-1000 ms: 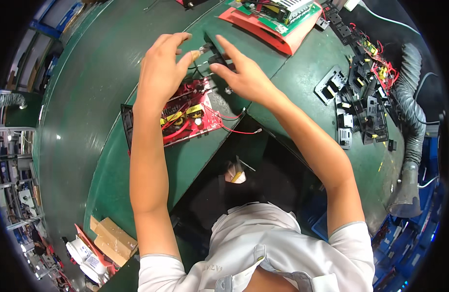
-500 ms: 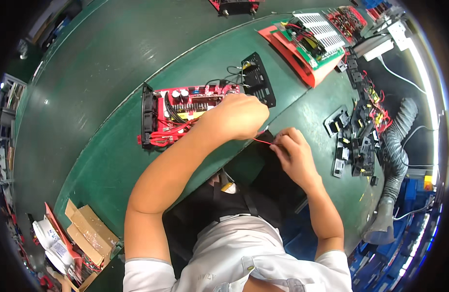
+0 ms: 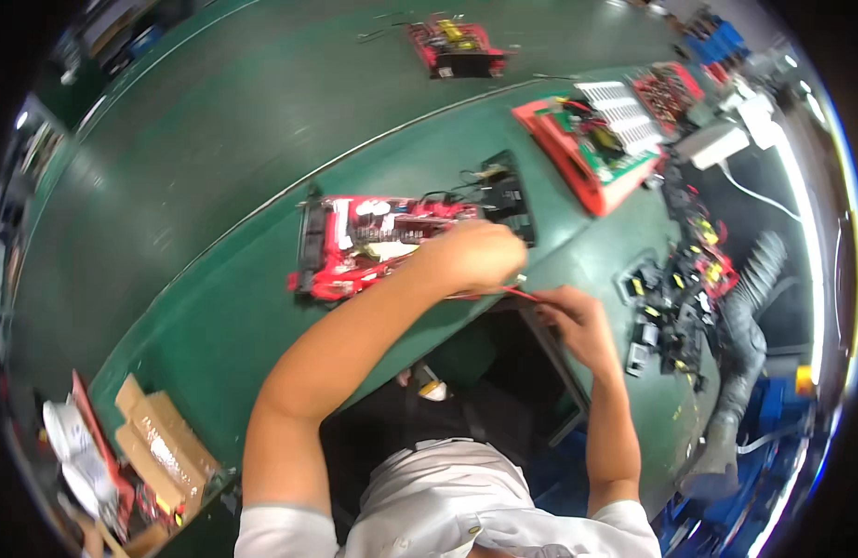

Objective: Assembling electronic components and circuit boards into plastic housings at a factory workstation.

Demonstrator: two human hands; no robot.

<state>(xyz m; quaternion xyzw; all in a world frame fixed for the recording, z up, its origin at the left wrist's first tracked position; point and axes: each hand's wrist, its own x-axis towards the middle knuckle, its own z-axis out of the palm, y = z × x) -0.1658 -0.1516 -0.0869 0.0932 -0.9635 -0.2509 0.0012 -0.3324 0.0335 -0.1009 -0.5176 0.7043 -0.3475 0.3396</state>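
My left hand (image 3: 480,258) is closed in a fist over the near right corner of an opened red circuit-board unit (image 3: 340,265). Its fingertips are hidden under the back of the hand. From beneath the fist a thin red wire (image 3: 515,292) runs right to my right hand (image 3: 578,321), whose thumb and fingers pinch it. The unit has a black fan end (image 3: 312,244) on its left, with bundled red wires near its front edge. Thin dark leads join its far right side to a loose black slotted panel (image 3: 514,200). Motion blurs the fine parts.
An orange-red tray (image 3: 591,197) holding a green board lies at the far right. Black plastic parts (image 3: 671,316) are heaped beside a grey flexible duct (image 3: 745,339). Another red unit (image 3: 455,46) sits at the far side. A cardboard box (image 3: 164,446) stands at near left.
The whole view has shifted, so the bench sits lower and more of the far red unit shows. Both hands keep nearly the same places relative to the board, with the right still pinching the wire.
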